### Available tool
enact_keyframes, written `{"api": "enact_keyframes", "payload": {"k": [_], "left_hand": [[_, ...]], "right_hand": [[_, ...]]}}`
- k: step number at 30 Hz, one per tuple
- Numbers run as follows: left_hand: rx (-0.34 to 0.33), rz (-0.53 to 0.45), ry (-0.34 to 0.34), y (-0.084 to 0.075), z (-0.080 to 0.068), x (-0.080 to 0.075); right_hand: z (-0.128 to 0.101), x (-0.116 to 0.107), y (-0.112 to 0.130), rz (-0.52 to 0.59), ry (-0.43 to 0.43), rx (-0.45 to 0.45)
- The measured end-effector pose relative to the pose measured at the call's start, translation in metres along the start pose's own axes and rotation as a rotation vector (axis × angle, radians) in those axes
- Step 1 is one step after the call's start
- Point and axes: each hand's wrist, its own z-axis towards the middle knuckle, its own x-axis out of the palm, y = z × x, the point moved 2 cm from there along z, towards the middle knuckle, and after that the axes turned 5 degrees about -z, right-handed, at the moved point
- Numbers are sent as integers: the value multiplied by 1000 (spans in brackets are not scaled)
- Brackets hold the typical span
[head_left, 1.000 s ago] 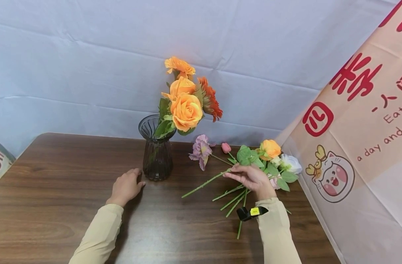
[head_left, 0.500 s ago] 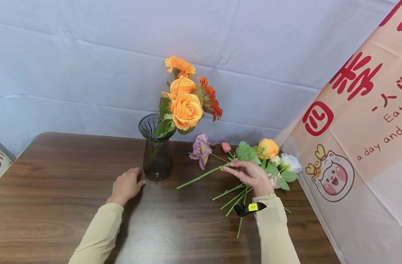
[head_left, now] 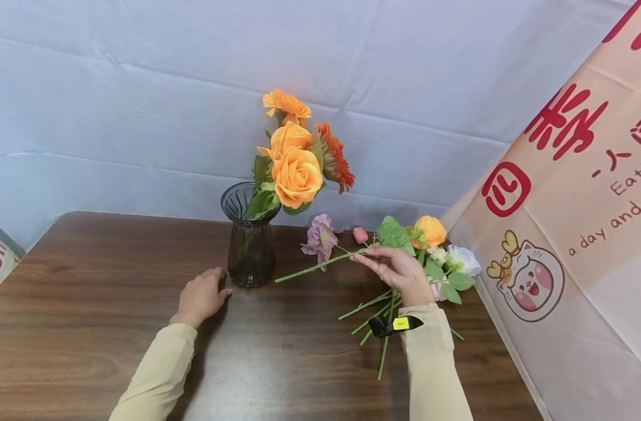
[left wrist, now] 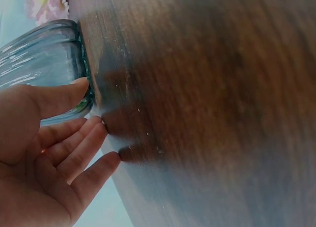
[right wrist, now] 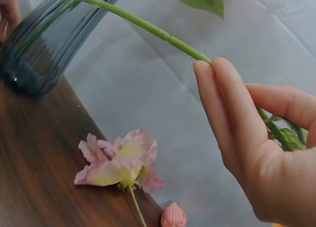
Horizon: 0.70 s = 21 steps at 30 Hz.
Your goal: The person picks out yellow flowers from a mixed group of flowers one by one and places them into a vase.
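Note:
A dark ribbed glass vase (head_left: 251, 254) stands on the table, holding orange roses (head_left: 298, 178) and a red-orange daisy-like flower (head_left: 335, 159). My left hand (head_left: 200, 297) rests on the table beside the vase's base, fingers relaxed; in the left wrist view its thumb (left wrist: 64, 96) overlaps the glass. My right hand (head_left: 396, 270) pinches a green flower stem (head_left: 312, 269) between thumb and fingers. The stem's bare end points left toward the vase, above the tabletop. Behind the hand, leaves (head_left: 393, 231) and an orange bloom (head_left: 430, 231) line up with this stem.
On the table's right lie a purple flower (head_left: 320, 235), a pink tulip bud (head_left: 359, 235), a white-blue rose (head_left: 464, 260) and several loose stems (head_left: 370, 304). A pale cloth wall (head_left: 141, 117) runs behind, and a printed banner (head_left: 552, 234) borders the right side.
My right hand has lifted slightly up and away with the stem, whose bare end has swung up and left nearer the vase. The left hand and vase have stayed put.

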Motion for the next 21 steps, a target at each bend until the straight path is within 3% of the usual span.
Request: {"api": "enact_keyframes", "payload": {"k": [21], "left_hand": [[-11,-1,9,2,1,2]], "right_hand": [[-1,28,13,41,41,-53]]}}
